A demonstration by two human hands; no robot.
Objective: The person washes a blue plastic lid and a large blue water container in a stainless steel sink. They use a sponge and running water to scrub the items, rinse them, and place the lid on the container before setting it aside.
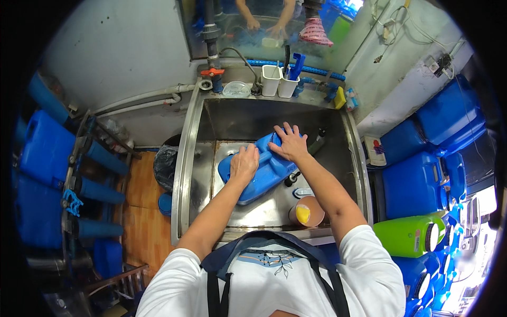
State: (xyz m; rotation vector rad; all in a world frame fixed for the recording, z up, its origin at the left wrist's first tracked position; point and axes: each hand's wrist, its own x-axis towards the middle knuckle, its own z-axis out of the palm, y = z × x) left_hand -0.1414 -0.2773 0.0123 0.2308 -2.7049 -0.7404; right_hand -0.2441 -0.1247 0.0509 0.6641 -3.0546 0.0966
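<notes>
A blue plastic jerrycan (260, 185) lies on its side, slanting across the steel sink (203, 171). My left hand (244, 165) is on its upper side with the fingers curled in beside the moulded handle; what is under the fingertips is hidden. At the far end of the can, my right hand (289, 143) lies on the surface with fingers spread. A bottle (318, 140), partly hidden, leans at the sink's right wall beyond my right hand. Under my right forearm stands a brownish tub (312, 215) with a yellow sponge (302, 213) at its rim.
Two white holders (272, 79) with brushes stand on the back ledge, near an orange-handled valve (212, 72). A yellow sponge (339, 98) sits at the back right corner. Blue jerrycans (414, 182) and a green one (404, 235) are stacked right; a black-bagged bin (166, 166) stands left.
</notes>
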